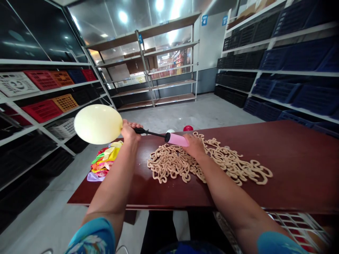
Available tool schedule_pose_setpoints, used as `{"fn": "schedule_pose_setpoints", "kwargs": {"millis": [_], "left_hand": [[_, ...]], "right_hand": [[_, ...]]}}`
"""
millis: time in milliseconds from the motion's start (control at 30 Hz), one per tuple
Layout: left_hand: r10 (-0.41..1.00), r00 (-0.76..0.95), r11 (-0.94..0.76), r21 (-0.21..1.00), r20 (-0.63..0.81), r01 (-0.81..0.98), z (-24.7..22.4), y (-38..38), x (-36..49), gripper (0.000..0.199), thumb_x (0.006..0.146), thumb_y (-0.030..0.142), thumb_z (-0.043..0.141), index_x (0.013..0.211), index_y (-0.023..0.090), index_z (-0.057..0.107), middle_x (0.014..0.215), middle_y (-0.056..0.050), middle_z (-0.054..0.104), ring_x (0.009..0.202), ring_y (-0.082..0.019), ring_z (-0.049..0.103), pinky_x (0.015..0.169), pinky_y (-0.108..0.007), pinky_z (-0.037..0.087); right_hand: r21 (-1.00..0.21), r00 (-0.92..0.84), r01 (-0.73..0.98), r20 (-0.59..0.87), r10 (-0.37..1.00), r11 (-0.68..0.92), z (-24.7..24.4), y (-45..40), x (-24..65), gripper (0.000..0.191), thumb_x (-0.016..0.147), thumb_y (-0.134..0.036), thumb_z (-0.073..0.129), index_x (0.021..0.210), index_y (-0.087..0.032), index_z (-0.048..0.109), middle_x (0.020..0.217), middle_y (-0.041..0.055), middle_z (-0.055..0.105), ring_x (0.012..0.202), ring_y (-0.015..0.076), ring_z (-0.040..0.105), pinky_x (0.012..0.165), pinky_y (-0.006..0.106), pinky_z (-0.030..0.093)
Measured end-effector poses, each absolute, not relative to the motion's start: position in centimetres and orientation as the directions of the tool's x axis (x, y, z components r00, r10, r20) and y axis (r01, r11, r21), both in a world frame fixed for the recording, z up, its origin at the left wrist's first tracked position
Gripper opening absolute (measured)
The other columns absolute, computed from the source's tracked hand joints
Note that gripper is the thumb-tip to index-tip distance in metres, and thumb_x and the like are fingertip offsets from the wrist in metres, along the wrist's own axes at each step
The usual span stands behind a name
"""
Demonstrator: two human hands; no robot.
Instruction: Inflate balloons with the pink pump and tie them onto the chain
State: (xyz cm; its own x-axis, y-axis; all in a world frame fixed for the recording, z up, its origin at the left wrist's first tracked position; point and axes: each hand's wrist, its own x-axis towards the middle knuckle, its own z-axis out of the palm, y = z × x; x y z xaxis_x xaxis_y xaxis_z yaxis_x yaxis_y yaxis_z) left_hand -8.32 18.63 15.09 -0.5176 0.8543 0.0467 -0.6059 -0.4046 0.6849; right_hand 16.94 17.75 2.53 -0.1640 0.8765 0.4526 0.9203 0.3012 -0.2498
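Observation:
A pale yellow inflated balloon (97,124) juts out to the left of my left hand (130,131), whose fingers are closed round its neck and the black end of a hand balloon pump (177,139). The pump's black rod shows between my hands, drawn out of the pink barrel. My right hand (195,146) grips the far end of that barrel, above a heap of tan, curly, rope-like pieces (169,160). Where the balloon's mouth meets the pump is hidden by my left fingers.
Several limp coloured balloons (106,158) lie at the left end of the dark red table (291,158). Beyond its far edge are a red balloon-like object (188,128) and a whitish one (171,131). Shelves with plastic crates (42,109) stand on both sides.

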Motion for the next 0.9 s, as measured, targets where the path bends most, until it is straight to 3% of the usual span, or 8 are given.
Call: {"fn": "schedule_pose_setpoints", "kwargs": {"millis": [167, 400, 667, 900], "left_hand": [[0.819, -0.566, -0.467, 0.681, 0.094, -0.563, 16.0, 17.7, -10.2, 0.041, 0.085, 0.039, 0.043, 0.059, 0.021, 0.018, 0.044, 0.008, 0.024, 0.035, -0.008, 0.033, 0.044, -0.024, 0.036], [0.851, -0.512, -0.444, 0.685, 0.120, -0.577, 13.5, 16.8, -4.5, 0.048, 0.083, 0.050, 0.047, 0.058, 0.021, 0.019, 0.045, 0.007, 0.024, 0.037, -0.007, 0.034, 0.044, -0.024, 0.036], [0.899, -0.426, -0.367, 0.710, 0.104, -0.601, 10.8, 17.3, 0.2, 0.047, 0.084, 0.050, 0.046, 0.057, 0.020, 0.022, 0.046, 0.007, 0.027, 0.039, -0.008, 0.037, 0.048, -0.024, 0.037], [0.867, -0.491, -0.395, 0.713, 0.082, -0.580, 14.3, 17.8, -4.9, 0.043, 0.084, 0.042, 0.048, 0.059, 0.020, 0.020, 0.045, 0.007, 0.027, 0.036, -0.008, 0.037, 0.047, -0.025, 0.038]], "right_hand": [[-0.283, -0.130, 0.918, 0.443, 0.887, 0.276, 1.9, 18.1, 16.9, 0.038, 0.070, -0.025, 0.064, 0.107, -0.022, 0.054, 0.101, 0.0077, 0.060, 0.096, 0.0243, 0.051, 0.078, 0.032, 0.037], [-0.310, -0.134, 0.908, 0.424, 0.896, 0.282, 1.1, 18.4, 16.6, 0.037, 0.067, -0.025, 0.068, 0.101, -0.019, 0.053, 0.098, 0.0070, 0.059, 0.092, 0.0229, 0.052, 0.075, 0.030, 0.038], [-0.320, -0.162, 0.890, 0.445, 0.881, 0.325, 1.4, 18.0, 16.0, 0.036, 0.069, -0.030, 0.066, 0.101, -0.019, 0.053, 0.094, 0.0063, 0.059, 0.088, 0.0217, 0.054, 0.070, 0.029, 0.037], [-0.325, -0.161, 0.885, 0.459, 0.874, 0.334, 1.4, 18.5, 17.0, 0.038, 0.070, -0.025, 0.064, 0.106, -0.020, 0.053, 0.099, 0.0062, 0.059, 0.094, 0.0214, 0.053, 0.076, 0.029, 0.037]]}}
